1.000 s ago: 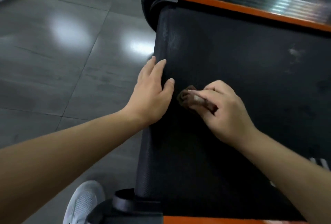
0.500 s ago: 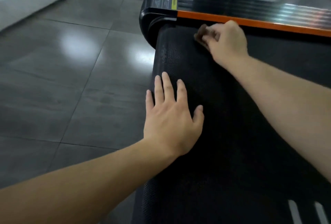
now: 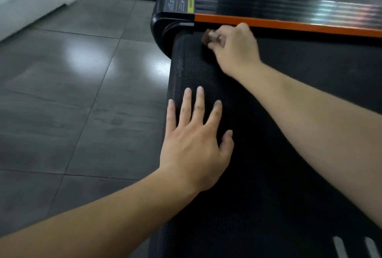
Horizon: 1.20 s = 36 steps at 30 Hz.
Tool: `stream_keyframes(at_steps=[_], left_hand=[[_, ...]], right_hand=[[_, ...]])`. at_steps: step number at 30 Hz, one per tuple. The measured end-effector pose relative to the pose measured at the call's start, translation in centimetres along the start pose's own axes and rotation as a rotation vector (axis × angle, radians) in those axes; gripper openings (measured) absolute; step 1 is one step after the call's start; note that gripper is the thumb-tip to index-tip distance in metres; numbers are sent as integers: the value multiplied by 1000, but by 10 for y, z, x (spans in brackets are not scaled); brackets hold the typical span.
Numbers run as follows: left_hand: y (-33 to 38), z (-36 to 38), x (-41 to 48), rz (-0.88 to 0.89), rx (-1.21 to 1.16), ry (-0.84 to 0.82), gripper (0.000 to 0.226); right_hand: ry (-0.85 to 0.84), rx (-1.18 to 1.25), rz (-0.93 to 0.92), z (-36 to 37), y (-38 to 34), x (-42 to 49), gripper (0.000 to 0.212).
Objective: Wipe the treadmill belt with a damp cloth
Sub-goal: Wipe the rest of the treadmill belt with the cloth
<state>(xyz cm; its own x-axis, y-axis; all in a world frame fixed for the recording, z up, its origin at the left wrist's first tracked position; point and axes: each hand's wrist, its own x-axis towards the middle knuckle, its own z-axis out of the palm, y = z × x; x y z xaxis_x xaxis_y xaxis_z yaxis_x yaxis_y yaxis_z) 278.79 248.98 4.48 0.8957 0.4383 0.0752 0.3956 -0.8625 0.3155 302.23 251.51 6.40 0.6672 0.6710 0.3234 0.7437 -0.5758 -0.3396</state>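
**Head view: wiping in progress at the far left corner.** The treadmill belt [image 3: 289, 113] fills the right half of the scene, black and finely dimpled; your right hand [image 3: 233, 49] works a small brown cloth [image 3: 207, 36] at the belt's far left corner, just beside the orange strip [image 3: 289, 24] of the far rail and near the black end cap [image 3: 165, 22]; the cloth is bunched and mostly hidden under the hand, and it seems to touch the belt, though the contact itself is blurred. Progress, as a judgement: the wipe is under way, but no part of it can be called finished; the belt shows no damp track or sheen to mark a wiped area; pale scuffs [image 3: 179, 67] show along the rounded left edge between your two hands; the broad stretch to the near and right, down to the white stripes [image 3: 339, 247] at the near right corner, looks dry; treat most of the surface as left to do. Pose: your right arm reaches diagonally across the belt toward the far left, its fingers [image 3: 215, 39] curled together and clamped on the cloth; your left hand [image 3: 196, 140] lies palm down on the belt's left edge, nearer to you and well apart from the cloth, its fingers [image 3: 199, 105] straight and spread, thumb out to the right, holding nothing and apparently bracing you; the grey tiled floor [image 3: 72, 92] lies to the left.
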Motion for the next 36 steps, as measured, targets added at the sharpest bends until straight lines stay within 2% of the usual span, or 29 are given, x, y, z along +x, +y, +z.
stream_keyframes(at_steps=[2,3,7,8,11,13,14,17,18,20,22,24,25,28,29,31,33,35,36], left_hand=[[-1,1,0,0,-5,-10,70],[-1,1,0,-6,-8,-7,70],[-1,2,1,-16,-14,-8,69],[-1,2,1,-19,-18,-8,70],[0,0,1,-23,-26,-5,70],[0,-1,0,-27,-25,-7,70],[0,-1,0,-26,-25,-8,70],[0,0,0,-24,-21,-9,69],[0,0,0,-26,-22,-8,69],[0,1,1,-31,-27,-5,70],[0,0,1,-38,-24,-4,70],[0,0,0,-41,-21,-11,69],[1,0,0,-36,-22,-15,69],[0,0,1,-31,-28,-10,68],[0,1,1,-34,-26,-8,68],[1,0,1,-40,-16,-8,69],[1,0,2,-44,-12,-9,70],[1,0,2,-47,-13,-16,70],[1,0,2,-42,-16,-21,69]], right_hand=[[-80,22,-140,-9,5,-16,25],[-74,-7,-137,-15,16,-13,25],[65,-49,229,-32,52,11,26],[62,-48,216,-30,46,5,29],[-24,-57,-59,-24,19,-34,39],[-78,-82,-147,-31,22,-45,40],[-61,-126,-123,-35,32,-38,39],[32,-132,181,-48,57,-14,40],[53,-116,229,-46,54,-15,41],[37,-88,129,-36,34,-38,40],[-76,22,-52,-35,15,-71,34],[-121,11,-105,-45,25,-76,31],[-71,-30,-58,-49,37,-69,31],[72,-38,251,-56,62,-49,32],[91,-59,255,-52,57,-54,34],[60,-76,113,-44,34,-79,36],[-57,-22,-49,-48,18,-105,35],[-69,-64,-61,-57,34,-101,34],[-28,-98,20,-62,47,-91,33]])
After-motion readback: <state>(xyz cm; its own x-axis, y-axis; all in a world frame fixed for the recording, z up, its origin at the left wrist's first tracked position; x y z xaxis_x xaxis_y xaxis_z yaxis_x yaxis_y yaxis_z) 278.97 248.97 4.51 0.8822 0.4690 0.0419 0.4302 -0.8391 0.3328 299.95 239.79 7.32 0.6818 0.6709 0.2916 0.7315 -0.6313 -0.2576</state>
